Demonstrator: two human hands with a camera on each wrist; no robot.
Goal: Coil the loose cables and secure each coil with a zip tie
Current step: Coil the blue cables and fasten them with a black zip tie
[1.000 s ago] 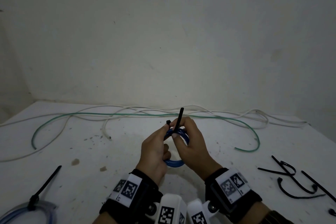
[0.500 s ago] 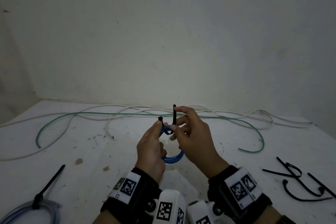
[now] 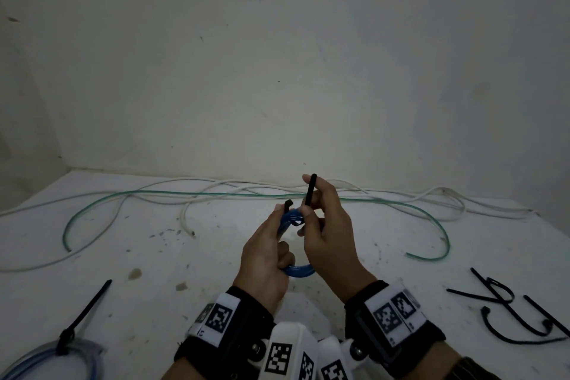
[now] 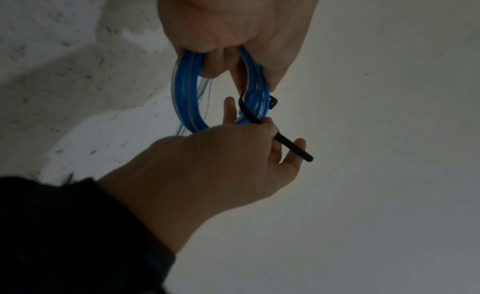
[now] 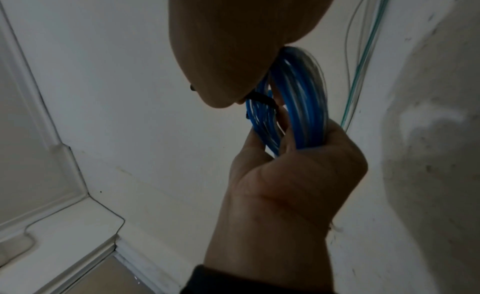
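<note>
My left hand (image 3: 271, 241) grips a small coil of blue cable (image 3: 297, 271) and holds it upright above the white table (image 3: 154, 287). A black zip tie (image 3: 310, 194) wraps the top of the coil. Its head (image 3: 288, 203) sticks up by my left thumb. My right hand (image 3: 308, 197) pinches the tie's tail between thumb and forefinger, and the tail points up. In the left wrist view the tie (image 4: 291, 146) runs from the blue coil (image 4: 192, 93) through my right fingers. The right wrist view shows the tie (image 5: 263, 99) crossing the coil (image 5: 298, 105).
A long green cable (image 3: 216, 194) and loose white cables (image 3: 431, 194) lie across the back of the table by the wall. Several spare black zip ties (image 3: 499, 299) lie at the right. A tied coil of clear tubing (image 3: 61, 352) sits at the lower left corner.
My right hand has shifted its pinch along the tie's tail and drawn it up and a little to the right. The left hand keeps its hold on the blue coil.
</note>
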